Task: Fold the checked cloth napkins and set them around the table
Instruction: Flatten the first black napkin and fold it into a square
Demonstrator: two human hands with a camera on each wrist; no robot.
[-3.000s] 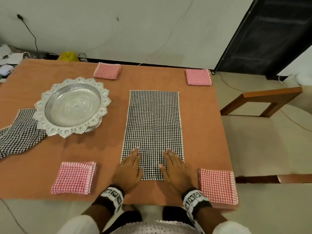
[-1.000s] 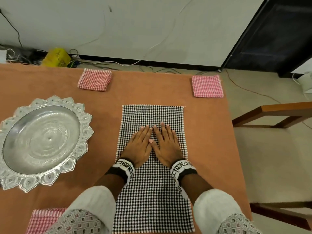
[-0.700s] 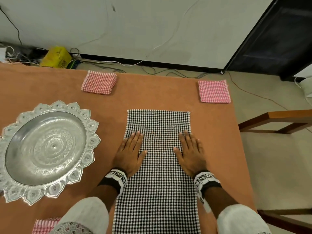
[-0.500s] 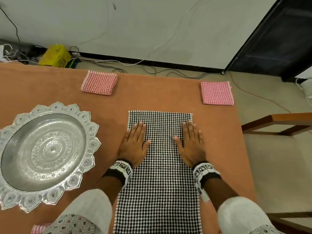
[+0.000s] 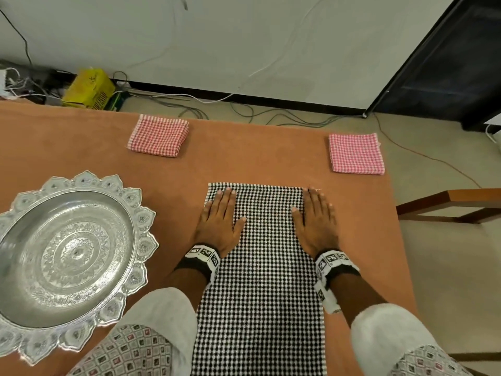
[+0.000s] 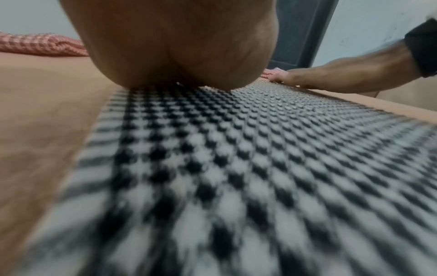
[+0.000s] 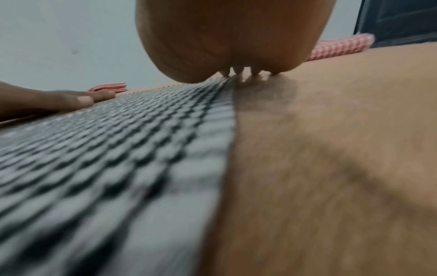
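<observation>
Orange cloth covers the bench (image 5: 271,147), with a white wall and trailing cables behind it. Our black-and-white napkin (image 5: 265,280) lies flat as a long strip running from 6 toward 12 o'clock in the head view. Our left hand (image 5: 219,221) is pressed flat on its left edge near the far corner, fingers straight and together, gripping nothing. Our right hand (image 5: 315,221) does the same on the right edge, fingers partly on the bench, also holding nothing.

So we're smoothing it, as far as we can judge. To do this well, we'd keep both palms flat and push evenly out to the far corners so no ripple gets trapped before the next fold, then line the hems up squarely.

Two folded red napkins (image 5: 158,135) (image 5: 356,154) sit at 11 and 1 o'clock beyond the hands, well apart from them. Over at 9 o'clock there's a silver tray (image 5: 67,253), clear of the cloth.
</observation>
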